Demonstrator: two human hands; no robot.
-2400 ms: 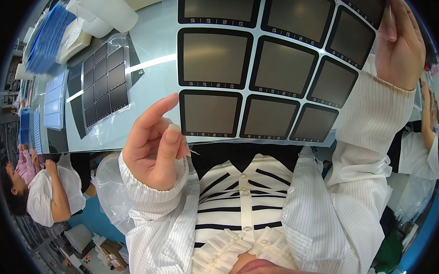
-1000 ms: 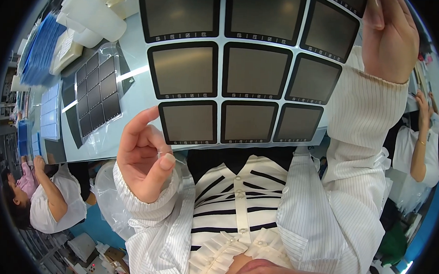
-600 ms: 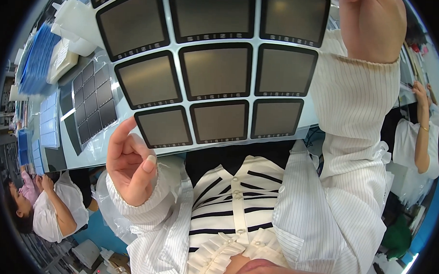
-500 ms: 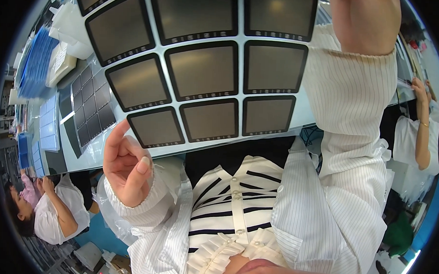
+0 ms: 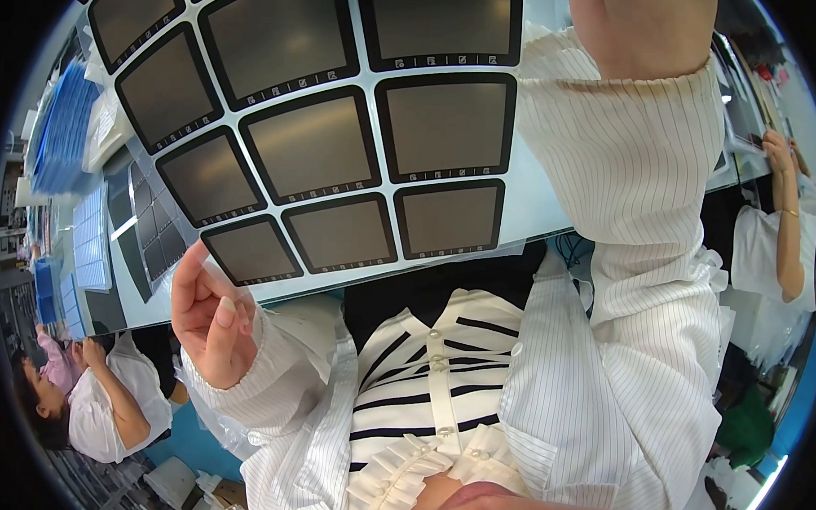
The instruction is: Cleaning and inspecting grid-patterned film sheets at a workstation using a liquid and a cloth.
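A large clear sheet bearing rows of dark rectangular panels with black borders (image 5: 313, 153) fills the upper middle, tilted in front of me. Its far end runs out of the picture. At its near left corner is my left hand (image 5: 213, 316), fingers curled against the sheet's edge, the thumb bent and off the panels. My right hand (image 5: 649, 34) reaches up beyond the sheet's right side. Only its wrist and heel show; the fingers lie outside the picture.
Below the sheet is a pale tabletop (image 5: 535, 205). To the left lie another dark-panelled sheet (image 5: 153, 215), pale blue sheets (image 5: 91, 235) and a stack of blue sheets (image 5: 63, 135). Co-workers sit at the left (image 5: 120, 398) and right (image 5: 768, 241).
The panelled sheet has shifted left and turned slightly, and the small marks along its panel borders look sharper. My left hand moved left with its corner; my right wrist moved slightly left too.
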